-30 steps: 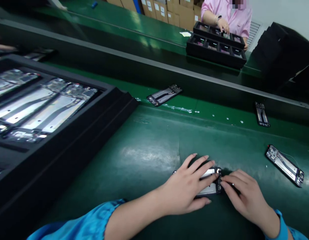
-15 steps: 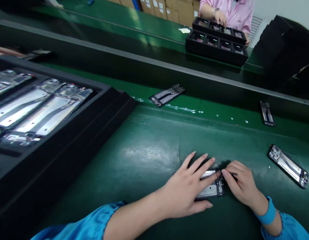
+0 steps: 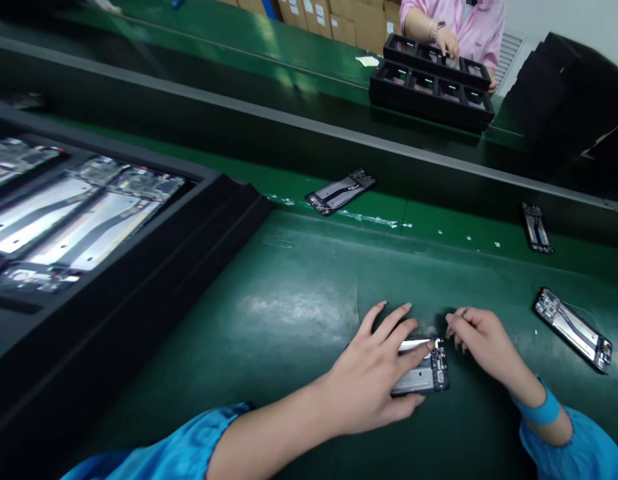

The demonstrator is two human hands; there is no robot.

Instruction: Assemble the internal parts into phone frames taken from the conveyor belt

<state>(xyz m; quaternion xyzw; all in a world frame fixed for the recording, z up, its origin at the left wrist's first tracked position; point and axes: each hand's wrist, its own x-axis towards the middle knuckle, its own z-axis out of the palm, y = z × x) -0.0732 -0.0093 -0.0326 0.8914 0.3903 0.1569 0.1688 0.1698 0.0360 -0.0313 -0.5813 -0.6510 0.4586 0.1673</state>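
Left hand [image 3: 373,373] spread flat, pressing a phone [image 3: 423,373] down on the green tabletop [image 3: 289,300]. Right hand [image 3: 481,343] just beside the phone's end, pinching thin tweezers [image 3: 463,312]. Another phone [image 3: 573,329] well apart, off right.

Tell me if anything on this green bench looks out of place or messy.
Mostly tidy. Pale torn strips of tape or residue run along the belt edge beside a loose phone frame, which lies askew. Nothing looks spilled or broken.
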